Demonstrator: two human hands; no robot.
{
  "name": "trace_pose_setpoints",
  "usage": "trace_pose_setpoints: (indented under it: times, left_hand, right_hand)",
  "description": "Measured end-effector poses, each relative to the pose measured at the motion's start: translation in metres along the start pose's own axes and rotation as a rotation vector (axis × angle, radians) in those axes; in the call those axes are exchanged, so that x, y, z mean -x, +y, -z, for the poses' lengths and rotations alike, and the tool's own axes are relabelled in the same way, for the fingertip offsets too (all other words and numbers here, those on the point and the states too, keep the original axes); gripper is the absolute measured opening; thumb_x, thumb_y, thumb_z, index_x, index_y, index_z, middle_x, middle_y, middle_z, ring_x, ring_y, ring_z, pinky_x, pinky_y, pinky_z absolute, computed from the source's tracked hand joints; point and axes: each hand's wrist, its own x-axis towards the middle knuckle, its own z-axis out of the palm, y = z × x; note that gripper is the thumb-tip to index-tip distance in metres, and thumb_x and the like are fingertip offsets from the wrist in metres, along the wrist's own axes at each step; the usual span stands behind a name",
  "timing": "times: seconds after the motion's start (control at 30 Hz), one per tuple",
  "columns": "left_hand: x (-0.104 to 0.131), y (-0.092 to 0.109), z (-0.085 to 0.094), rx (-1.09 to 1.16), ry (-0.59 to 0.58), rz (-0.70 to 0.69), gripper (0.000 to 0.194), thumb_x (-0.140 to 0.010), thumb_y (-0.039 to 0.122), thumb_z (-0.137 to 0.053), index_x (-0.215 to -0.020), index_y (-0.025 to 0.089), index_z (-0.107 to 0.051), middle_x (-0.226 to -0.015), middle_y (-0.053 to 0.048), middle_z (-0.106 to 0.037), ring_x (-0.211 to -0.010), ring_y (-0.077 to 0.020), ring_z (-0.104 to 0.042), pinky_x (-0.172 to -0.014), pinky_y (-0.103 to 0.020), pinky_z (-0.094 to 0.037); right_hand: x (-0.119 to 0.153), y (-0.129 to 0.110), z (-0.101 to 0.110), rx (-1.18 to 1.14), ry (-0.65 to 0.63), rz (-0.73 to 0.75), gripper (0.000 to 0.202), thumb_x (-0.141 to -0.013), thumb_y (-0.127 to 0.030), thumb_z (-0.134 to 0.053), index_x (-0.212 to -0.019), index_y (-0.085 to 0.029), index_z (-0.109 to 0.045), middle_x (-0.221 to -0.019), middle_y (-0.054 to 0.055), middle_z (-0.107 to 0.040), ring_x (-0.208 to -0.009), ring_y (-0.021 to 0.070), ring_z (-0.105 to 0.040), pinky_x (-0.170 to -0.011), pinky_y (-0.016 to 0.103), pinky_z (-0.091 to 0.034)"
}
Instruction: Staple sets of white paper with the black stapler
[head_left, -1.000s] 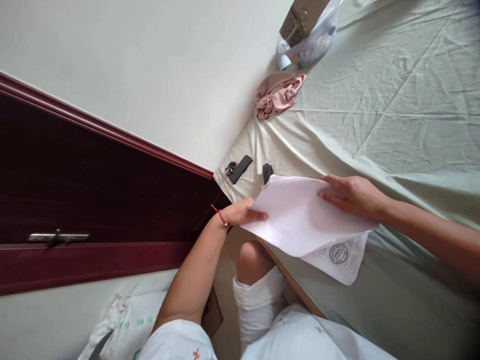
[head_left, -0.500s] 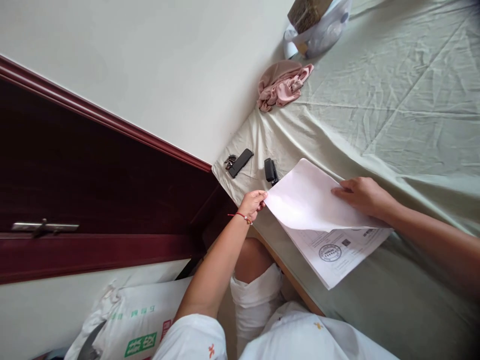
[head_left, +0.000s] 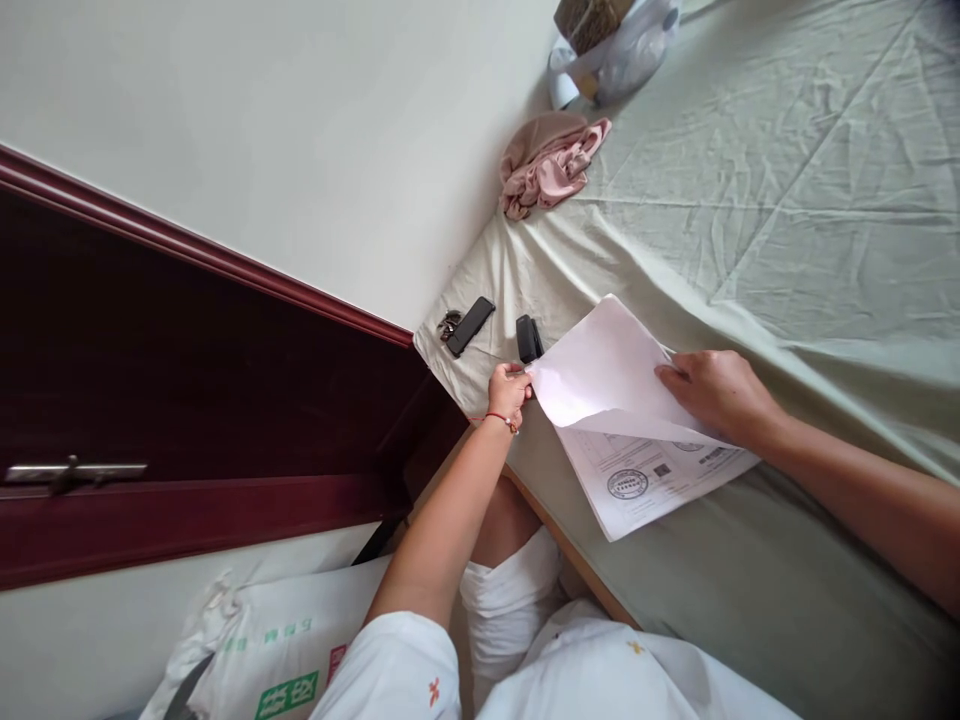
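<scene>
A stack of paper sheets rests at the edge of the cloth-covered bed, printed side up with a round stamp and a small square code. Its top sheet is folded back, blank side showing. My left hand, with a red string bracelet, pinches the left corner of that sheet. At the right edge my right hand grips the paper stack, thumb on top and fingers hidden underneath. Just beyond my left hand stands a black stapler.
A black phone-like object lies by some keys at the bed's corner. Pink cloth and a plastic bag sit farther back along the wall. A dark red wooden panel is at left, with a white printed sack below.
My left hand has drawn the lifted corner a little farther up, and the top sheet curls back more, baring more print. My right hand keeps its hold. The view has shifted slightly.
</scene>
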Motion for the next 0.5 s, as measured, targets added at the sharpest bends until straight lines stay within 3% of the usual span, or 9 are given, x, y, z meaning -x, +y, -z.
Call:
trace_pose_setpoints:
  times: [0.27, 0.4, 0.5]
  left_hand:
    - [-0.014, -0.006, -0.01, -0.021, 0.07, -0.024, 0.029, -0.074, 0.009, -0.063, -0.095, 0.02, -0.044, -0.06, 0.011, -0.046, -0.038, -0.0029, -0.039, -0.043, -0.016, -0.019]
    - [-0.012, -0.019, -0.012, -0.026, 0.131, -0.142, 0.035, -0.077, 0.012, -0.065, -0.104, 0.021, -0.044, -0.072, 0.008, -0.054, -0.051, -0.0049, -0.049, -0.05, -0.016, -0.035]
    - [-0.004, -0.028, -0.012, -0.118, 0.183, -0.287, 0.044, -0.078, 0.014, -0.066, -0.116, 0.02, -0.046, -0.094, -0.001, -0.063, -0.069, -0.0088, -0.06, -0.064, -0.021, -0.048]
  right_hand:
    - [-0.002, 0.01, 0.0, -0.023, -0.017, 0.152, 0.039, -0.091, -0.047, -0.042, -0.062, -0.023, -0.049, -0.061, 0.004, -0.056, -0.057, 0.0161, -0.046, -0.057, 0.031, -0.031]
    - [0.0, 0.008, -0.003, 0.033, 0.014, 0.138, 0.04, -0.093, -0.047, -0.039, -0.066, -0.023, -0.056, -0.068, 0.008, -0.061, -0.066, 0.0206, -0.056, -0.059, 0.032, -0.03]
    - [0.001, 0.008, -0.005, 0.052, 0.021, 0.139, 0.041, -0.094, -0.047, -0.037, -0.069, -0.022, -0.059, -0.071, 0.009, -0.064, -0.069, 0.022, -0.058, -0.059, 0.033, -0.03]
